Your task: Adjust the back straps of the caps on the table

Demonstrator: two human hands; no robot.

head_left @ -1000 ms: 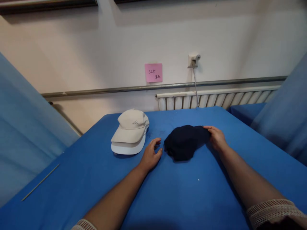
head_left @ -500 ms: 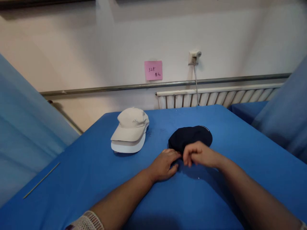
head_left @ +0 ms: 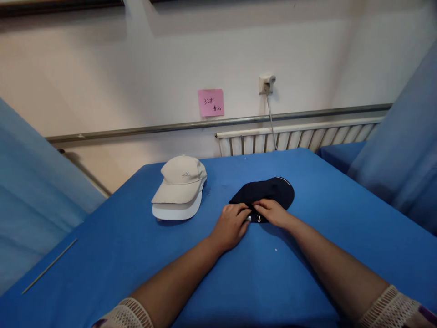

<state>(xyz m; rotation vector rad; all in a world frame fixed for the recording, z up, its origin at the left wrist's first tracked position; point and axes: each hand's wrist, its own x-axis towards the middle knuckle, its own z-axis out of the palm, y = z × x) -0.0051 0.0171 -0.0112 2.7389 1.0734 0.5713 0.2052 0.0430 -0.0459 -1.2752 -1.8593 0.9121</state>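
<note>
A dark navy cap (head_left: 264,190) lies on its side on the blue-covered table, its brim pointing right. My left hand (head_left: 232,224) is closed on the cap's near left edge, by the back strap. Across the strap from it, my right hand (head_left: 272,212) pinches the fabric at the cap's lower edge. Between the two hands a small metal buckle (head_left: 258,218) shows on the strap. Further left sit two stacked caps, an off-white cap (head_left: 182,177) with a small logo on top of a white cap (head_left: 179,211).
A thin stick (head_left: 49,266) lies at the table's left edge. Blue curtains (head_left: 41,191) hang on both sides. Behind the blue table cover (head_left: 218,282) are a white radiator (head_left: 300,136), a metal rail (head_left: 153,128), a pink note (head_left: 210,102) and a plugged socket (head_left: 266,85).
My right hand has come down onto the cap's edge and closed there. My left fingers have curled in at the strap, and the buckle now shows. The view has shifted slightly.
</note>
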